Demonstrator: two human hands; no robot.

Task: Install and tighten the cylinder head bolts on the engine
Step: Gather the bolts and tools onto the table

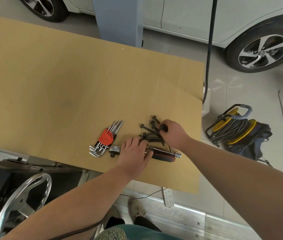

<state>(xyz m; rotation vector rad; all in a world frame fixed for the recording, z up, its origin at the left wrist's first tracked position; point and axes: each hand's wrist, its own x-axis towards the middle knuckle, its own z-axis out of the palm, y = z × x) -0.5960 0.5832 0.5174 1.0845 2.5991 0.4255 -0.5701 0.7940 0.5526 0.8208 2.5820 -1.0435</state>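
Observation:
Several black cylinder head bolts [150, 130] lie in a loose heap on the tan cardboard-covered table [68, 80]. My right hand [174, 134] reaches over the heap and pinches a bolt head between thumb and fingers. My left hand [133, 155] lies just left of it, fingers curled onto the near ends of the bolts and over a ratchet wrench [165, 154] with a black and red handle. The ratchet's chrome head [114, 150] pokes out left of my left hand. No engine block is plainly in view.
A hex key set in a red holder [105, 138] lies left of the ratchet. A chrome handwheel [23, 201] on a dark stand sits at lower left. On the floor: a cable reel [232, 127], a power strip [168, 197]. A white car [241, 23] stands behind.

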